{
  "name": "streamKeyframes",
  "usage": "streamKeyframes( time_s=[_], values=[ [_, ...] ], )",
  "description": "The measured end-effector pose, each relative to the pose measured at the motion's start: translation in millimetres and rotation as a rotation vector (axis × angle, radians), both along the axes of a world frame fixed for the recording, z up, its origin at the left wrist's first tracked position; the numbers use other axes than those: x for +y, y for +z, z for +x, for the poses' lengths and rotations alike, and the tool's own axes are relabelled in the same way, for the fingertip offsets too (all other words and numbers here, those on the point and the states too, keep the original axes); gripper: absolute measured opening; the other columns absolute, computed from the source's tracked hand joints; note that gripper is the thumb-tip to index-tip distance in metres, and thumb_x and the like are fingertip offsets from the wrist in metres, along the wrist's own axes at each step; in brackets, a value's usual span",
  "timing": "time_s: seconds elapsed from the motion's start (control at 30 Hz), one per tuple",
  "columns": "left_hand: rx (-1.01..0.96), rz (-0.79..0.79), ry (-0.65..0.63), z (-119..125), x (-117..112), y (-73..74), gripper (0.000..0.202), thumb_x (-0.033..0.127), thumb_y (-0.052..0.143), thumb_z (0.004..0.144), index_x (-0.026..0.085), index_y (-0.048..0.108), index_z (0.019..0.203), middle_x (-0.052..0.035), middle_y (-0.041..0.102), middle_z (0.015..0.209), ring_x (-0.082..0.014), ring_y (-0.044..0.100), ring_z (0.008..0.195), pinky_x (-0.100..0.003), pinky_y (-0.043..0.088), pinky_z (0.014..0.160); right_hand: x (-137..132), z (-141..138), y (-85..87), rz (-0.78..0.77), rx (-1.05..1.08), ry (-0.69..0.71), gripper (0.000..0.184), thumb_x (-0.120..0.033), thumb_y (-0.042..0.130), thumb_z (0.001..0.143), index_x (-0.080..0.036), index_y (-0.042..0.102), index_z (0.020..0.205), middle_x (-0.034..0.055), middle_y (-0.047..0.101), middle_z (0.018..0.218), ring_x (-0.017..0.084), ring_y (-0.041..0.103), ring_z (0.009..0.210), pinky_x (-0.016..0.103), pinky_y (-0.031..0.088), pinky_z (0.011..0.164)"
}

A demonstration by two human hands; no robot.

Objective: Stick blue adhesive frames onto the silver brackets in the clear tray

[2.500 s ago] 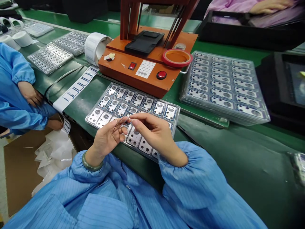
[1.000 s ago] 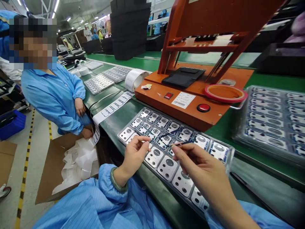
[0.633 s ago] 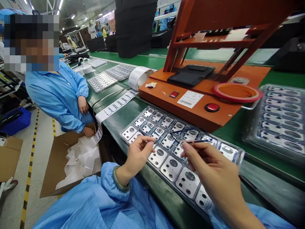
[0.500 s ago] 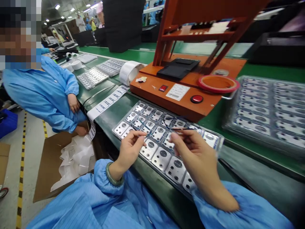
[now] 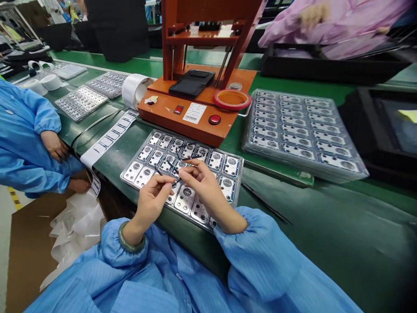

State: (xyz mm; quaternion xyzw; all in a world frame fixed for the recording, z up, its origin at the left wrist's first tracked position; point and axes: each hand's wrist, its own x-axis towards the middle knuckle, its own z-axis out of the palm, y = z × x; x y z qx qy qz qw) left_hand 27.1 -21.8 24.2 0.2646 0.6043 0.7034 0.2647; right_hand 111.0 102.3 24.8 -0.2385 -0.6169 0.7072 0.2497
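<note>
A clear tray [image 5: 239, 174] of silvery metal plates with round windows and small holes lies in front of me on the green bench. Over its middle, my left hand [image 5: 154, 195] is closed in a pinch at a thin black strip [image 5: 177, 181]. Close by on the right, my right hand [image 5: 203, 180] also pinches, with thin dark strips showing at its fingertips. Another black strip [image 5: 172, 166] shows just above the fingers. Whether the strips are joined, and which hand grips which, is hard to make out.
An orange press [image 5: 195, 113] with a red tape roll [image 5: 232, 100] stands behind the tray. Stacked plate trays [image 5: 296, 126] sit to the right, near black tweezers [image 5: 267, 203]. A label strip [image 5: 107, 141] hangs over the left edge beside a co-worker's hand [image 5: 54, 145].
My right hand has come left, close to my left hand, with the thin black strips. The view has turned right, bringing the whole tray stack and a person in pink into sight.
</note>
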Motion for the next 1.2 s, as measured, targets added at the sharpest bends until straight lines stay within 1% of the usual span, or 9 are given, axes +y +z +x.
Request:
streamKeyframes(
  time_s=[0.17, 0.33, 0.47, 0.57, 0.7, 0.87, 1.0, 1.1, 1.2],
  values=[
    [0.06, -0.023, -0.015, -0.2, 0.4, -1.8, 0.013, 0.026, 0.066, 0.081, 0.017, 0.07, 0.089, -0.0026, 0.065, 0.081, -0.0106, 0.059, 0.065, -0.022, 0.045, 0.063, 5.7, 1.1, 0.3, 0.014, 0.024, -0.054, 0.041, -0.043, 0.071, 0.073, -0.02, 0.054, 0.103, -0.0004, 0.064, 0.08, 0.014, 0.058, 0.073, 0.026, 0.043, 0.062],
    [0.074, -0.084, 0.125, -11.0, -2.8, -5.2, 0.017, 0.029, 0.063, 0.084, 0.019, 0.068, 0.097, -0.0006, 0.064, 0.072, -0.0098, 0.056, 0.062, -0.021, 0.042, 0.06, 27.7, 12.5, 3.9, 0.109, -0.013, -0.173, 0.034, -0.046, 0.067, 0.077, -0.02, 0.056, 0.096, 0.0009, 0.065, 0.079, 0.014, 0.06, 0.07, 0.026, 0.044, 0.06],
    [0.086, -0.115, 0.183, -18.2, -2.9, -8.3, 0.023, 0.034, 0.062, 0.084, 0.019, 0.067, 0.102, -0.0015, 0.065, 0.075, -0.0098, 0.055, 0.061, -0.022, 0.044, 0.061, 41.1, 27.3, 4.4, 0.101, -0.094, -0.136, 0.034, -0.05, 0.066, 0.077, -0.018, 0.058, 0.084, 0.0018, 0.066, 0.073, 0.013, 0.058, 0.061, 0.024, 0.043, 0.054],
    [0.142, -0.137, 0.132, -17.5, -0.1, -9.5, 0.028, 0.038, 0.06, 0.086, 0.019, 0.065, 0.107, -0.0036, 0.065, 0.084, -0.0116, 0.059, 0.069, -0.023, 0.046, 0.065, 41.3, 36.4, 4.3, 0.134, -0.137, -0.061, 0.034, -0.051, 0.067, 0.076, -0.018, 0.059, 0.08, 0.0017, 0.066, 0.072, 0.012, 0.057, 0.059, 0.024, 0.043, 0.054],
    [0.358, -0.15, 0.055, -12.0, 5.4, -10.2, 0.028, 0.039, 0.055, 0.089, 0.021, 0.064, 0.109, -0.0065, 0.061, 0.099, -0.0156, 0.061, 0.086, -0.028, 0.049, 0.077, 37.2, 45.2, 7.2, 0.215, -0.176, 0.027, 0.031, -0.048, 0.065, 0.08, -0.018, 0.06, 0.076, 0.0014, 0.066, 0.071, 0.011, 0.057, 0.058, 0.024, 0.044, 0.054],
    [0.558, -0.151, -0.066, -2.2, 13.4, -6.2, 0.024, 0.035, 0.049, 0.092, 0.02, 0.063, 0.105, -0.0101, 0.056, 0.108, -0.022, 0.052, 0.116, -0.032, 0.049, 0.085, 38.1, 60.1, 18.1, 0.188, -0.227, 0.015, 0.032, -0.048, 0.067, 0.078, -0.017, 0.059, 0.076, 0.0008, 0.064, 0.067, 0.01, 0.055, 0.051, 0.021, 0.042, 0.045],
    [0.566, -0.16, -0.164, 9.3, 19.0, -0.9, 0.023, 0.033, 0.048, 0.093, 0.021, 0.063, 0.105, -0.0103, 0.054, 0.109, -0.0219, 0.053, 0.117, -0.032, 0.05, 0.085, 34.2, 81.7, 21.2, 0.083, -0.244, 0.011, 0.036, -0.05, 0.07, 0.075, -0.017, 0.058, 0.073, 0.0011, 0.064, 0.066, 0.009, 0.053, 0.046, 0.021, 0.04, 0.039],
    [0.558, -0.14, -0.234, 17.6, 22.6, 0.1, 0.022, 0.033, 0.05, 0.092, 0.02, 0.065, 0.101, -0.0103, 0.055, 0.106, -0.0225, 0.054, 0.115, -0.032, 0.05, 0.086, 24.3, 100.6, 16.2, -0.01, -0.261, 0.071, 0.035, -0.049, 0.068, 0.078, -0.016, 0.057, 0.074, 0.001, 0.065, 0.065, 0.007, 0.05, 0.04, 0.02, 0.04, 0.037],
    [0.612, -0.131, -0.288, 23.8, 25.4, -2.0, 0.02, 0.033, 0.053, 0.091, 0.019, 0.065, 0.098, -0.0101, 0.054, 0.105, -0.023, 0.054, 0.115, -0.036, 0.047, 0.093, 13.4, 117.0, 9.0, -0.072, -0.291, 0.073, 0.034, -0.048, 0.068, 0.079, -0.016, 0.057, 0.075, -0.0001, 0.064, 0.062, 0.006, 0.049, 0.04, 0.019, 0.04, 0.039]
  ],
)
